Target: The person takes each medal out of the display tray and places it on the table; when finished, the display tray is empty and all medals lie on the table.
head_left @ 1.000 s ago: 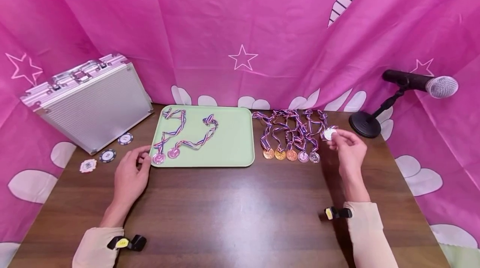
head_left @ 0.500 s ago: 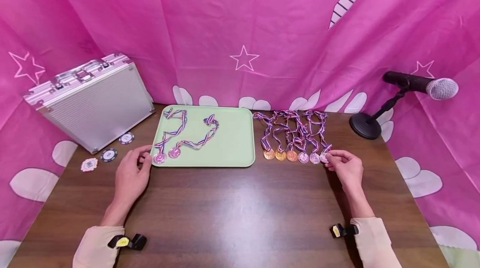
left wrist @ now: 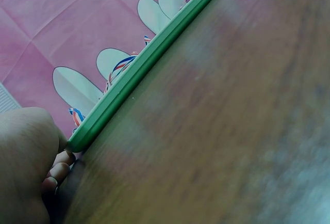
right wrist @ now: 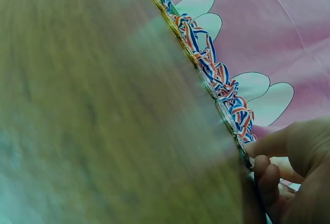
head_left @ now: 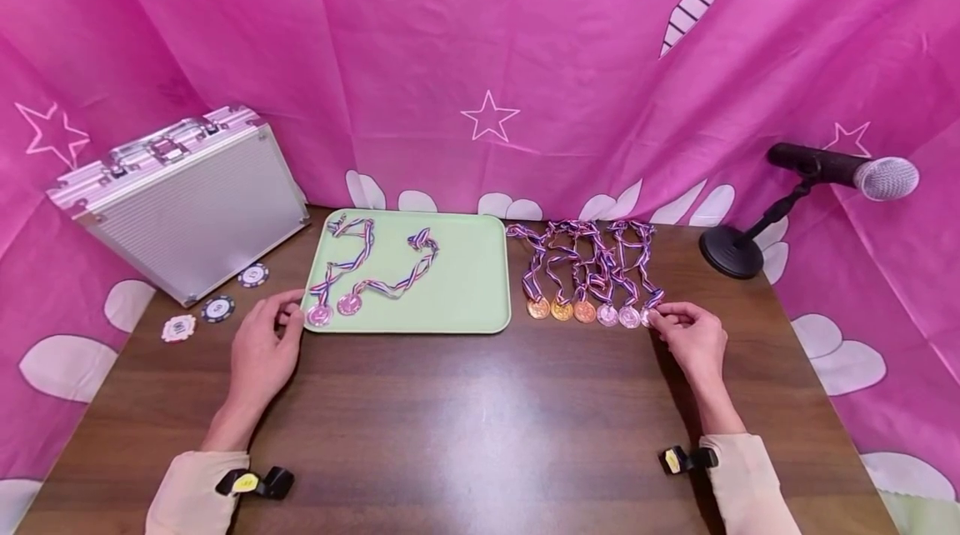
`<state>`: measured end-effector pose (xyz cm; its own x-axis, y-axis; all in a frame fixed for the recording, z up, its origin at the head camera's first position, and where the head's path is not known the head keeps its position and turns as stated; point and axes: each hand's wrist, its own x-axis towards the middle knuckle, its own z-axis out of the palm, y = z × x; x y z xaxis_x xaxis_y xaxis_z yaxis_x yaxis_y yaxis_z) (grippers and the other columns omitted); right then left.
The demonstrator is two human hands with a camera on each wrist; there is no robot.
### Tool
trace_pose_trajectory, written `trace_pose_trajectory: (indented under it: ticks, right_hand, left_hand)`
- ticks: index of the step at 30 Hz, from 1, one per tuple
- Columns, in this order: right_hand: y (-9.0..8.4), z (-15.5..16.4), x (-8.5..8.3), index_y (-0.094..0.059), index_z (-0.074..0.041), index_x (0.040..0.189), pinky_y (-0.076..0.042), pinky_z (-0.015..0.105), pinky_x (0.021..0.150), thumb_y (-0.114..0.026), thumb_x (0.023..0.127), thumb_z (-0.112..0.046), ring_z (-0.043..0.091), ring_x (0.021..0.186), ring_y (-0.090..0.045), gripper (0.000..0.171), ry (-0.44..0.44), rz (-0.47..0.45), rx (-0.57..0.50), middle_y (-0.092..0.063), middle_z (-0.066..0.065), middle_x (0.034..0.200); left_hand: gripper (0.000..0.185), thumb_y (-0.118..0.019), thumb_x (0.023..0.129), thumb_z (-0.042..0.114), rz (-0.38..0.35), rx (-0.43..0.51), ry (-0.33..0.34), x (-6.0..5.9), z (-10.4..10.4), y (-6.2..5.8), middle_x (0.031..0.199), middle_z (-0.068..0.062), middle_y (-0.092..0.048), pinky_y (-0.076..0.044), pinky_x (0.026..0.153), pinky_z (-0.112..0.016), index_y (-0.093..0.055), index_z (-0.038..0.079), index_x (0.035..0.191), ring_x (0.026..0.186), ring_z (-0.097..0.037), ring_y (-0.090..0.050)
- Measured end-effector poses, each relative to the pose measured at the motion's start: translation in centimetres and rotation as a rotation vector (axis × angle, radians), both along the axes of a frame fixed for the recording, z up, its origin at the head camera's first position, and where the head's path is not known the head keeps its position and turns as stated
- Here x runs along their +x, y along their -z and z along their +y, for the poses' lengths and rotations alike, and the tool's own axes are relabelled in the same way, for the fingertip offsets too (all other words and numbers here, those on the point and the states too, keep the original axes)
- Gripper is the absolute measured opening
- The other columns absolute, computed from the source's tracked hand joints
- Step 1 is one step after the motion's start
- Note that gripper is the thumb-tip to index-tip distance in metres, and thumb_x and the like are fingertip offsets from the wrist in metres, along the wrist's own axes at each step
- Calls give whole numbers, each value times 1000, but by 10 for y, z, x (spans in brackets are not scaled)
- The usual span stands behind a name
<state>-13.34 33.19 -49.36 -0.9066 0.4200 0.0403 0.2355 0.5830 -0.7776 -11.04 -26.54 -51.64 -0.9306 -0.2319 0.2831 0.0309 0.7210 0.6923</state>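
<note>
My left hand (head_left: 264, 343) grips the left front corner of the light green tray (head_left: 468, 268), its fingers curled at the rim. On that tray lie two silver-coloured medals, one (head_left: 320, 316) at the corner and another (head_left: 349, 304) beside it, each on a striped red, white and blue ribbon. To the tray's right, several medals form a row, gold (head_left: 537, 309) and bronze-toned at the left, silver (head_left: 607, 316) at the right. At the row's right end, my right hand (head_left: 693, 339) pinches a silver medal (right wrist: 242, 149) by its edge, partly covering it.
A silver case (head_left: 195, 202) leans at the back left, with three poker chips (head_left: 217, 309) before it. At the back right stands a microphone (head_left: 840, 168) on a round black base (head_left: 731, 252). A pink curtain (head_left: 420, 60) runs behind the wooden table (head_left: 465, 418).
My right hand has lowered the silver medal from above the table to the right end of the row, its ribbon lying alongside the others. The left hand stays at the tray.
</note>
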Motion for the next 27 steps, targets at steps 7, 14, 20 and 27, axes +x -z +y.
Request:
trace_pose_trajectory:
  ticks: [7,14,20,27]
  right_hand:
    - [2,-5,3,-85,-1,106,-44,19,64,-91,93,-20,0,62,-58,24,59,64,6,-70,-10,72]
    - [-5,-28,6,-84,1,99,-45,13,62,-90,91,-11,-5,61,-59,15,35,209,-36,-69,-13,70]
    - [-14,-72,1,-84,0,95,-46,11,61,-89,90,-5,-6,63,-59,9,-120,254,-42,-75,3,76]
    - [-13,-134,-1,-82,2,94,-46,13,59,-87,89,1,3,64,-58,7,-329,260,-133,-75,12,77]
  left_hand:
    - [32,-62,108,9,13,2,2,0,0,0,107,-15,-68,-37,82,-34,-73,2,137,97,-24,-57]
    - [32,-62,108,9,16,7,0,0,0,-1,107,-15,-68,-37,81,-35,-73,2,136,96,-23,-56]
    - [32,-61,108,9,9,8,-1,1,-1,-1,107,-15,-67,-37,82,-34,-73,2,137,96,-23,-56]
    - [31,-62,108,9,15,9,7,0,-1,-1,107,-16,-68,-37,81,-33,-73,1,137,97,-24,-58]
